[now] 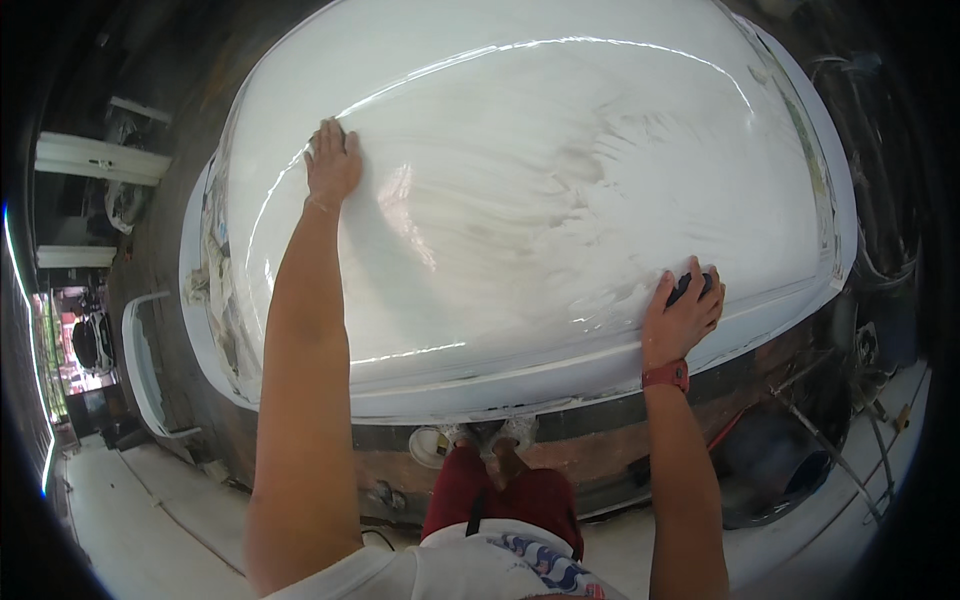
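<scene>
Panel [470,270], glossy white, stretches sideways beneath the left hand [334,170], flat, slightly spread, holding nothing visible, and the right hand [680,322], curled over a dark pad [688,287] by the near edge; grey smears [580,168] lie ahead-left of that pad.

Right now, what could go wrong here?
1. Scratches: grit could sit in the grey smears on the white panel, and the dark block under the right hand might drag it.
2. Scrape: the red wristband is near the panel's edge and might catch it.
3. Trip: the round tub is close beside the feet.
</scene>
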Demonstrator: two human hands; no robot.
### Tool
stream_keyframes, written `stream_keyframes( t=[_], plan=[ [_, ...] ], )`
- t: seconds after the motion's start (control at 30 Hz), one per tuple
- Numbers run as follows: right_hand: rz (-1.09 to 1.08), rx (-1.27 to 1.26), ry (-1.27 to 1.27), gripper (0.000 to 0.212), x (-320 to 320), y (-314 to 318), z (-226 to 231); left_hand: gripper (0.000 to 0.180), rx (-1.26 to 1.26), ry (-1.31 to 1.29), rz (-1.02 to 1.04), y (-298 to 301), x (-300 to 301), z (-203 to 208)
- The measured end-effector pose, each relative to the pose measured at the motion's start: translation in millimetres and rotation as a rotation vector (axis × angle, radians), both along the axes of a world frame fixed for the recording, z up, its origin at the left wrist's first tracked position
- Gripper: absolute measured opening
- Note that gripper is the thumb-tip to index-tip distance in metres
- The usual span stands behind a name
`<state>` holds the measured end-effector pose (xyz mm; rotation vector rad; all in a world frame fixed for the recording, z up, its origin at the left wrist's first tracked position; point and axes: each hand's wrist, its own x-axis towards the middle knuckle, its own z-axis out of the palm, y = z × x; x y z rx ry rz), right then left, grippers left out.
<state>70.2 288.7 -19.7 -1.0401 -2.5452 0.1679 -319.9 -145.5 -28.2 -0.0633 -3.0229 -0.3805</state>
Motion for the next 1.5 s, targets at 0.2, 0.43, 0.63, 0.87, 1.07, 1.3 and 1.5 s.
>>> stream_keyframes(
  t=[0.2, 0.43, 0.63, 0.87, 1.07, 1.3, 1.5],
  plan=[
    [0.065, -0.048, 0.029, 0.052, -15, -19, 7, 0.059, -0.192, 0.545, -0.541, 200, -27, -28],
    [0.004, 0.0, -0.006, 0.052, -2, 2, 4, 0.072, 0.248, 0.083, -0.854, 326, 174, 9],
    [0.024, 0.015, 0.034, 0.055, -9, -5, 2, 0.066, 0.065, 0.123, -0.292, 18, 121, 1],
    [0.033, 0.115, 0.08, 0.055, -10, -7, -6, 0.066, 0.083, 0.355, -0.428, 82, 166, -27],
    [0.102, 0.053, 0.248, 0.038, 0, 11, -16, 0.074, 0.182, 0.059, -0.831, 220, 293, 23],
    [-0.061, -0.556, 0.711, 0.034, 2, -33, 17, 0.071, 0.08, 0.001, -0.09, -131, 303, 3],
    [0.61, -0.442, 0.328, 0.035, -40, -197, 54, 0.063, 0.111, 0.076, -0.564, 81, 336, -10]
  ],
)
